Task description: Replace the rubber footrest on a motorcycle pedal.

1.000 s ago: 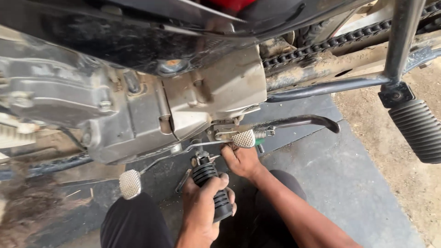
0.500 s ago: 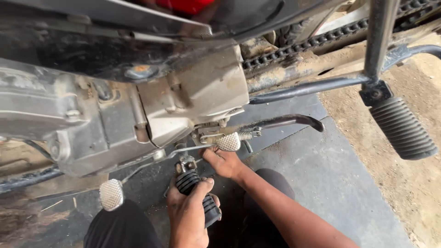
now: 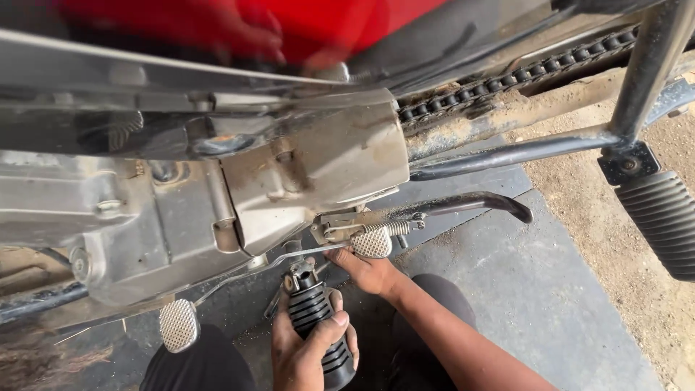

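The person crouches under a motorcycle, and both bare hands are busy beneath the grey engine casing (image 3: 304, 174). The left hand (image 3: 308, 347) sits at about six o'clock in the view, its fingers wrapped tight round a black ribbed rubber footpeg (image 3: 318, 326), thumb across the front. The peg stands nearly upright, its metal bracket end pointing up to twelve o'clock, just below the engine's underside. The right hand (image 3: 369, 271) reaches in from the five o'clock side, forearm running down to the lower right. Its fingers are curled and touch the underside of a small knurled metal pedal pad (image 3: 371, 243), just to the three o'clock side of the footpeg's top; how firmly it grips I cannot tell.

From that pad a coiled spring (image 3: 394, 228) and a black curved side stand (image 3: 470, 204) run off toward three o'clock. A second knurled pad (image 3: 178, 324) hangs on a thin lever at eight o'clock from the left hand. Higher up, toward one o'clock, the drive chain (image 3: 499, 87) runs along a dirty swingarm. Another ribbed footpeg (image 3: 662, 221) hangs from a black frame tube at the right edge. The ground is a dark mat (image 3: 521, 289) with sandy dirt (image 3: 622, 275) beside it.
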